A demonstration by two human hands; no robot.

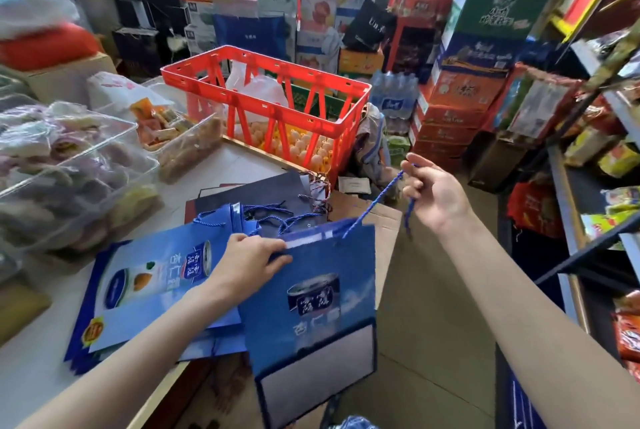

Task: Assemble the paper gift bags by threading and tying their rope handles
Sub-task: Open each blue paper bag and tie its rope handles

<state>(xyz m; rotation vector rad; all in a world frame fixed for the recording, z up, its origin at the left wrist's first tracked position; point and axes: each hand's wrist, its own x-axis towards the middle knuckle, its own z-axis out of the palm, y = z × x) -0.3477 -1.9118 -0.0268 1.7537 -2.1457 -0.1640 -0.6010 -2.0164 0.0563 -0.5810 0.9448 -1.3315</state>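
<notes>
A flat blue paper gift bag (313, 304) hangs over the counter's front edge. My left hand (251, 264) grips its top rim near the left corner. A blue rope handle (375, 201) runs taut from a hole near the bag's top right corner up to my right hand (433, 194), which pinches it, and the loose end dangles below my fingers. A stack of more flat blue bags (152, 286) lies on the counter under my left forearm. Several loose blue ropes (273, 215) lie behind it on dark bags.
A red plastic crate (266, 96) holding eggs stands at the back of the counter (34, 369). Clear tubs of wrapped snacks (69, 165) fill the left side. Stacked cartons (450, 109) crowd the floor behind, and a stocked shelf (588, 220) runs along the right.
</notes>
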